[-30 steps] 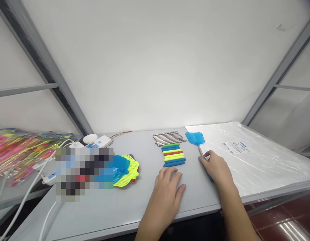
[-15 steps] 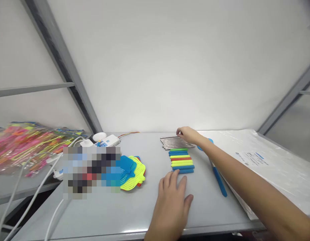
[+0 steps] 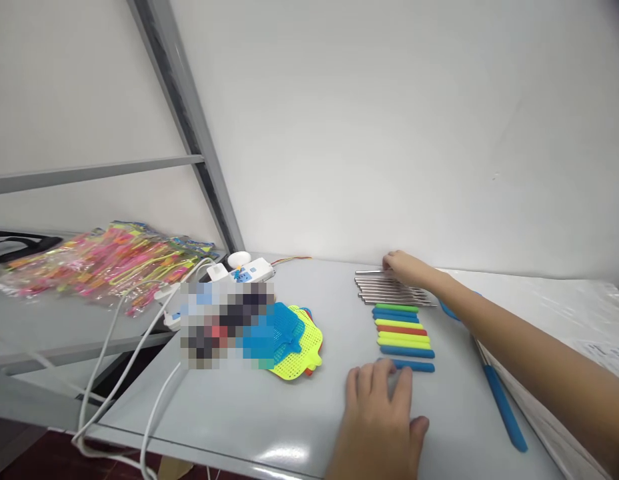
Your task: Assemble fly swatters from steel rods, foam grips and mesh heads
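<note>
My left hand [image 3: 382,413] rests low over the table with its fingers apart. A fingertip touches the left end of the nearest blue plastic handle [image 3: 415,366], which lies slightly apart from a row of green, blue, yellow and red handles [image 3: 403,332]. At the back, my right hand [image 3: 408,268] pinches the farthest of several thin metal rods [image 3: 382,291], its fingertips partly hidden. Beneath my right forearm lies a fly swatter with a blue grip [image 3: 504,407]; the arm covers part of it. Blue, yellow and red mesh swatter heads [image 3: 309,340] are stacked on the left.
White power strips [image 3: 257,269] with cables stand at the back left, beside a blurred-out patch. Bagged colourful items [image 3: 124,263] lie on the shelf further left. White plastic wrapping [image 3: 549,300] covers the right side. A wall closes off the back.
The view has swung left. The nearest blue handle has come away from the row toward me, with my left hand at it. My right hand's farthest rod now lies slightly apart from the others.
</note>
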Tool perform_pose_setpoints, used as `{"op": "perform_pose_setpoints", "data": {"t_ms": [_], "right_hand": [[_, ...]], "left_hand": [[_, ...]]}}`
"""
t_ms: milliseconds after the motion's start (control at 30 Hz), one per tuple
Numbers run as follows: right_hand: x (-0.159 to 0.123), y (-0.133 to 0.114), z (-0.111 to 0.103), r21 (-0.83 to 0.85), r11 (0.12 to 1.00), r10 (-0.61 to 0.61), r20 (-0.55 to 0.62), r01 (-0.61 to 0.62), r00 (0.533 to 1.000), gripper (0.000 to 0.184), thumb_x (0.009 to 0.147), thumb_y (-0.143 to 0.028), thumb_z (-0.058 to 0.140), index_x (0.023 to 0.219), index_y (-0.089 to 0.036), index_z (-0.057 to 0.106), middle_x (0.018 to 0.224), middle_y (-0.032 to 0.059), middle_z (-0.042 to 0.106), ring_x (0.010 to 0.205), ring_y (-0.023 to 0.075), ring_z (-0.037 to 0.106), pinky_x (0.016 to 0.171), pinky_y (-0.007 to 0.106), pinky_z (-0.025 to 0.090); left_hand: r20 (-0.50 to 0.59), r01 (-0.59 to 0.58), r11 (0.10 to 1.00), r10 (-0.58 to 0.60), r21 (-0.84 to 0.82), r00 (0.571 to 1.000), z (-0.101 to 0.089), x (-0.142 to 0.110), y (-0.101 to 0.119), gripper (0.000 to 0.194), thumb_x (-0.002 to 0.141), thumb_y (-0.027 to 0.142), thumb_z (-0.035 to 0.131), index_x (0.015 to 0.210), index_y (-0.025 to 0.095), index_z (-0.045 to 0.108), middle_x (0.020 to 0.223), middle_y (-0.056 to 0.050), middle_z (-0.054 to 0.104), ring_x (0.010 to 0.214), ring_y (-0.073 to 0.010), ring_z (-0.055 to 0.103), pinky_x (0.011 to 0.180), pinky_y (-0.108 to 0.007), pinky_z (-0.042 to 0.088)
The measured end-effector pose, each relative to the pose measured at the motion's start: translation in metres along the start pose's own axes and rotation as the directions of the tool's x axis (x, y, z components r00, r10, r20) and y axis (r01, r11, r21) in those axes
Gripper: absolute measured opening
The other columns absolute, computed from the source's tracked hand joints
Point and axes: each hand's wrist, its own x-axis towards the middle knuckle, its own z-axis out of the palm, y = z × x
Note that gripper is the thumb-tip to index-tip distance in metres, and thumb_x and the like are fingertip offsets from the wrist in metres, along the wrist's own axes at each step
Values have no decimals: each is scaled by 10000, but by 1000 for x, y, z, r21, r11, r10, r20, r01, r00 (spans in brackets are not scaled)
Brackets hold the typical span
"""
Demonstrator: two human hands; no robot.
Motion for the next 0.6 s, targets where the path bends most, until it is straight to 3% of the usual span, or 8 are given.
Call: {"op": "perform_pose_setpoints", "data": {"t_ms": [133, 300, 433, 600], "right_hand": [[-33, -6, -17, -12, 996, 87, -154, -90, 984, 269, 983, -287, 468, 1176, -124, 560, 1052, 125, 655, 913, 230, 623, 782, 384, 495], [-126, -22, -30, 15, 986, 165, -291, -168, 942, 288, 1016, -345, 319, 1155, -183, 511, 948, 87, 681, 769, 220, 610, 624, 319, 400], [-213, -25, -18, -60, 994, 72, -266, -92, 961, 319, 1002, -461, 349, 1000, -227, 566, 946, 45, 679, 733, 200, 622, 586, 298, 375], [-284, -16, 10, -92, 984, 129, -217, -152, 968, 318, 1005, -452, 362, 958, -236, 589, 856, 21, 664, 675, 183, 632, 552, 290, 352]], "left_hand": [[-61, -21, 995, 27, 93, 998, -4, -1, 2, 445, 927, 401, 525, 1340, 239, 517, 1380, -97, 488, 1204, -323, 450, 1053, -550, 350], [31, -19, 996, 16, 88, 999, -13, 3, 7, 379, 956, 338, 481, 1319, 241, 526, 1227, -84, 563, 1107, -281, 496, 1066, -562, 334], [75, 5, 996, -11, 85, 997, -20, 7, 11, 405, 951, 325, 486, 1345, 234, 507, 1327, -105, 507, 1171, -309, 457, 1055, -580, 339], [86, -66, 990, 55, 126, 995, -18, 9, 11, 360, 970, 293, 456, 1321, 233, 513, 1416, -88, 470, 1301, -328, 356, 1104, -640, 214]]}}
